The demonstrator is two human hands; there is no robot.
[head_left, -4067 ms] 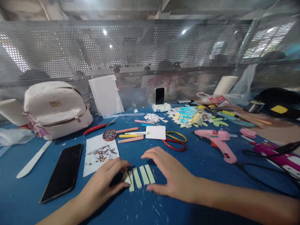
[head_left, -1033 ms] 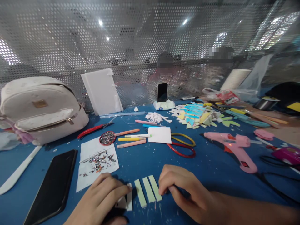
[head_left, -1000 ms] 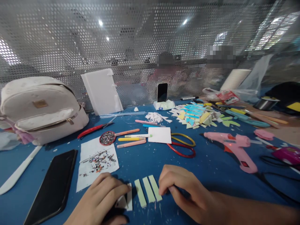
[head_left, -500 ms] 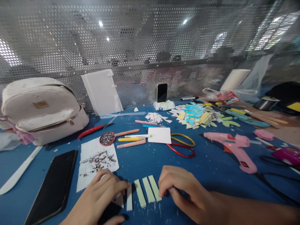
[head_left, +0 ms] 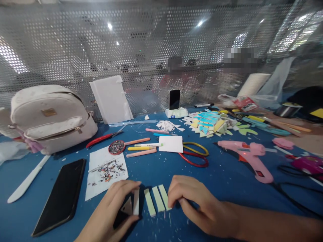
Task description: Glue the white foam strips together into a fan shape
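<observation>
At left hand [head_left: 111,211], white strip [head_left: 136,201] on edge, three pale-green strips [head_left: 157,199] flat, parallel

i can't read any text from here, print on the red and white packet [head_left: 241,103] is just blur

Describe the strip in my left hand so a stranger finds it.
On the blue table, four strips lie between the left hand and right hand. The leftmost strip, in the left hand's grip, is white; its three neighbours are pale green.
</observation>
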